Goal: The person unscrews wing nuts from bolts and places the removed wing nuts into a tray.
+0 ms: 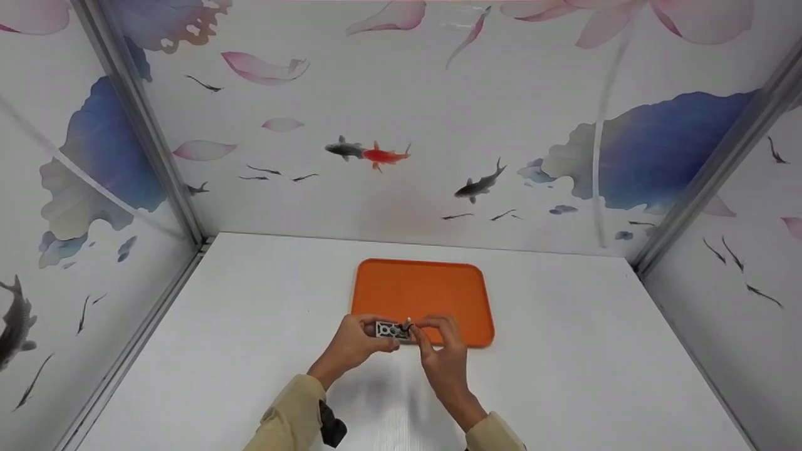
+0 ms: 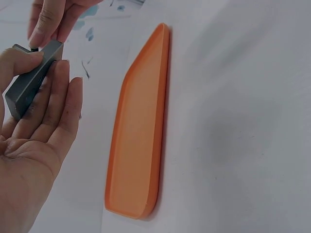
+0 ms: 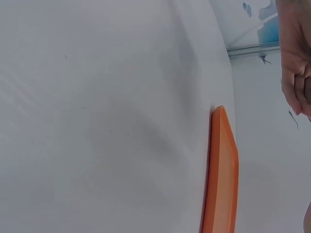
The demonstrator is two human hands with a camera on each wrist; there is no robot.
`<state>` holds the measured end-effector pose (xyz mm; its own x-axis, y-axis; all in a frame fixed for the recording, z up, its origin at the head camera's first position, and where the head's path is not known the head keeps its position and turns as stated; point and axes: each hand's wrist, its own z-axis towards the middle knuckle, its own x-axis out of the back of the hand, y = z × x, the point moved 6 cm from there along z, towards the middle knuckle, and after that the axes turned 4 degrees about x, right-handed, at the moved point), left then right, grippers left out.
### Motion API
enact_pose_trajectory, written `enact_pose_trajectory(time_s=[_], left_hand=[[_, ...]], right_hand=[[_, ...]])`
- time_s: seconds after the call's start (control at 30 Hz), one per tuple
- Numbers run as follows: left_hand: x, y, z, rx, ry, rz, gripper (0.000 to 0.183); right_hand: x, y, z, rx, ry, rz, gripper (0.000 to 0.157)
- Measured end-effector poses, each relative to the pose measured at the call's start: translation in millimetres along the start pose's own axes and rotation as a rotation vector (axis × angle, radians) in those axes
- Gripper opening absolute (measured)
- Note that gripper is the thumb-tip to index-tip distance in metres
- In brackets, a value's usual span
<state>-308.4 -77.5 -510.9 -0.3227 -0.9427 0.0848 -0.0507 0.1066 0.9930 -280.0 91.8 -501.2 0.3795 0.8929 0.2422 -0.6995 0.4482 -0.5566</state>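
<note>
My left hand (image 1: 352, 344) grips a small grey rectangular block (image 1: 386, 330) above the near edge of an orange tray (image 1: 423, 288). One face of the block has a pattern of round and angular recesses; a plain dark side (image 2: 30, 82) shows in the left wrist view. At the block's right end, my right hand (image 1: 446, 360) pinches a tiny dark and silvery piece (image 1: 407, 324), too small to identify. The left thumb lies along the block's edge, fingers behind it. In the right wrist view the left hand (image 3: 295, 63) appears at the upper right, its block out of frame.
The tray lies flat on a white table (image 1: 564, 351). White panels (image 1: 407, 94) printed with fish, petals and blue leaves stand behind and at both sides, joined by metal posts (image 1: 150, 125). A black strap end (image 1: 332, 426) hangs by the left sleeve.
</note>
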Motion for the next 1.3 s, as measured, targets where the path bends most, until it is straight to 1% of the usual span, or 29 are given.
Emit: enact_pose_trajectory(time_s=[0.2,0.3,0.37,0.47,0.6,0.7,0.97,1.1,1.17,1.3], left_hand=[[-1.4,-0.6,-0.1,0.009,0.004,0.0,0.039],[-2.6,-0.4,0.3,0.005,0.001,-0.002,0.039],[-2.8,-0.6,0.6,0.008,0.002,0.003,0.037],[-2.8,-1.7,1.0,0.015,0.003,0.006,0.036],[-3.4,-2.0,1.3,0.011,0.0,0.011,0.035],[-4.1,-1.1,1.2,0.002,-0.005,0.013,0.035],[-4.4,0.5,0.4,-0.006,-0.007,0.006,0.035],[-4.6,-0.1,-0.1,0.0,-0.005,0.003,0.035],[-4.8,0.9,-0.2,-0.008,-0.007,0.004,0.035],[-4.5,1.8,0.4,-0.014,-0.007,0.011,0.036]], right_hand=[[0.5,-0.8,-0.4,0.02,0.021,-0.029,0.02],[0.5,-1.7,-0.2,0.011,0.023,-0.04,0.02],[1.8,-6.8,1.9,0.017,0.024,-0.041,0.019],[6.9,-23.1,7.7,0.037,0.013,-0.031,0.021],[6.2,-17.6,3.6,0.027,-0.022,-0.001,0.025],[1.9,-2.9,-3.0,0.0,-0.044,0.017,0.027],[0.1,-5.5,-1.6,0.02,-0.062,0.002,0.028],[-0.6,-5.6,-1.3,0.002,-0.072,0.015,0.026],[-1.3,-5.0,-1.3,-0.012,-0.078,0.019,0.026],[-2.4,-4.8,-1.0,-0.012,-0.078,0.01,0.027]])
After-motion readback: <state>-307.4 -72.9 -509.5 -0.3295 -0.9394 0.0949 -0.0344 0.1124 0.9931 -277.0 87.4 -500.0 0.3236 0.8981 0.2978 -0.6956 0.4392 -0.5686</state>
